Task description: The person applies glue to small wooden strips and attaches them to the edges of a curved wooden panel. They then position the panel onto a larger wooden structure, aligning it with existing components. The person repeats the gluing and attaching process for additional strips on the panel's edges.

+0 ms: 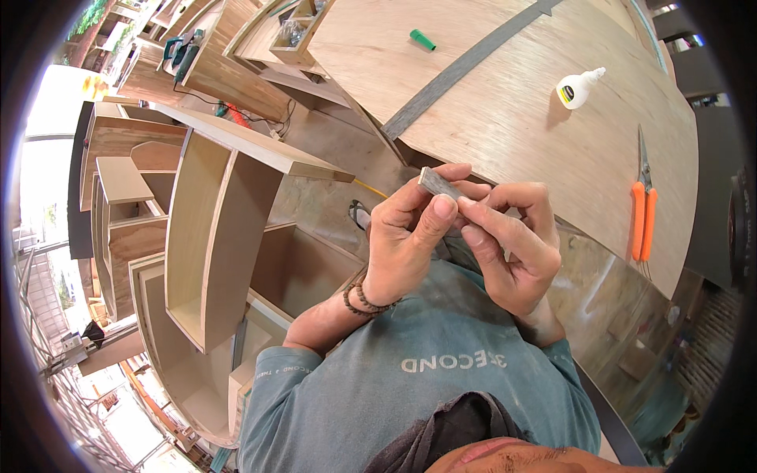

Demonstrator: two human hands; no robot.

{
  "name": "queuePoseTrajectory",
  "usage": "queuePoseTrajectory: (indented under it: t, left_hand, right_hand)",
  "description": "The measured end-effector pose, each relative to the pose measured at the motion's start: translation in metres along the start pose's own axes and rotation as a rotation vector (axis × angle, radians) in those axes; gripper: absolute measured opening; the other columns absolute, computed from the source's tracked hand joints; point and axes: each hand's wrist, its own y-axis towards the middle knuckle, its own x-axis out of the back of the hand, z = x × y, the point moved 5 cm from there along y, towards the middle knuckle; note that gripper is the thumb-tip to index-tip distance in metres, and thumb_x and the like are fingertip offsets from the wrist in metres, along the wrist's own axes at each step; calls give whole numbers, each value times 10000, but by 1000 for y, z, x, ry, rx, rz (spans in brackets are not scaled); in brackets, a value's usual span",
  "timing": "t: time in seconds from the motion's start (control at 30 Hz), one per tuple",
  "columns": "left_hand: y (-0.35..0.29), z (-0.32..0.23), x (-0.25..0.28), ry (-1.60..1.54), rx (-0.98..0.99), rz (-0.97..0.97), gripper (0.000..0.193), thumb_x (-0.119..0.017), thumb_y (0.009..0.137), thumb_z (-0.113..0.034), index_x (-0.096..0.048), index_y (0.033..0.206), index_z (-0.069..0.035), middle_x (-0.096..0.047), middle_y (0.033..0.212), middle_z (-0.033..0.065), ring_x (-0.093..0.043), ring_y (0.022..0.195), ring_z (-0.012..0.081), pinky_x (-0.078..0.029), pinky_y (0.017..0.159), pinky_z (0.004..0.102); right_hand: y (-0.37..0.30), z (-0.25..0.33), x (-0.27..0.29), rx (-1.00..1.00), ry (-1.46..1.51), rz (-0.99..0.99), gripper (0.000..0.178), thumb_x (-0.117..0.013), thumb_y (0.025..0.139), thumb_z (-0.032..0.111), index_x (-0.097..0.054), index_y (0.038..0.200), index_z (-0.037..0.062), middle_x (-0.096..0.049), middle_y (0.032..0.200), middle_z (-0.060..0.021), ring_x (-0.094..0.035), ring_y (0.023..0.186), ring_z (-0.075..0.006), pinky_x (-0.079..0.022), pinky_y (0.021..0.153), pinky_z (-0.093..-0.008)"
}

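Observation:
In front of my chest, both hands hold a small flat grey piece (439, 184) with a pale edge. My left hand (410, 236) pinches it between thumb and fingers, the thumb lying on its face. At its other end, my right hand (516, 240) has its fingers closed, the index fingertip touching the piece. Much of that end is hidden by the fingers. Beyond my hands, a long grey strip (465, 69) lies across the plywood worktop (505, 142). A white squeeze bottle (579, 89) and orange-handled scissors (643, 211) rest to its right.
A small green cone-shaped cap (423, 40) lies on the worktop. A wooden compartment box (296, 54) stands at its far left. Unfinished cabinet carcasses (225, 229) crowd my left side. Farther back, a power tool (183, 54) sits on wood, its cord trailing down.

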Motion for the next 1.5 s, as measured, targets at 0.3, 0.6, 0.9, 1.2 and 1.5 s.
queuePoseTrajectory:
  t: [0.3, 0.6, 0.9, 1.2, 1.5]
  left_hand:
    - [2, -14, 0, 63, 292, 209, 382, -619, 1069, -291, -679, 1258, 35, -738, 999, 62, -653, 890, 90, -546, 807, 256]
    - [-8, -12, -3, 72, 340, 284, 393, -636, 1055, -305, -668, 1289, 10, -754, 1090, 112, -708, 971, 148, -584, 817, 277]
    - [-11, -18, 0, 30, 111, 48, 394, -677, 1031, -236, -621, 1318, 28, -751, 1129, 130, -716, 1057, 188, -591, 890, 320]
    - [-13, -24, 7, 109, -150, 14, 402, -677, 1031, -180, -593, 1349, 52, -731, 1193, 154, -676, 1107, 179, -548, 973, 332]
    - [-6, -25, 4, 37, -89, -8, 443, -693, 1018, -174, -583, 1388, 42, -722, 1225, 173, -667, 1140, 180, -541, 987, 322]
  right_hand:
    - [18, 1, 16, 13, 20, 284, 810, -950, 636, 339, -676, 1363, 109, -517, 1331, -138, -486, 1169, -305, -465, 942, -411]
    - [14, -6, 12, 70, 65, 455, 907, -960, 585, 351, -646, 1412, 149, -515, 1398, -103, -464, 1260, -322, -459, 999, -459]
    - [10, -3, 13, -60, 140, 318, 817, -954, 658, 296, -637, 1375, 66, -624, 1296, -117, -575, 1195, -283, -482, 982, -418]
    - [-5, -11, -3, -393, 461, 169, 314, -822, 878, 81, -706, 1148, -30, -766, 1019, -109, -737, 894, -154, -578, 786, -278]
    - [1, -14, -1, -396, 456, 175, 244, -801, 901, 78, -722, 1097, -44, -764, 936, -98, -730, 846, -128, -567, 723, -243]
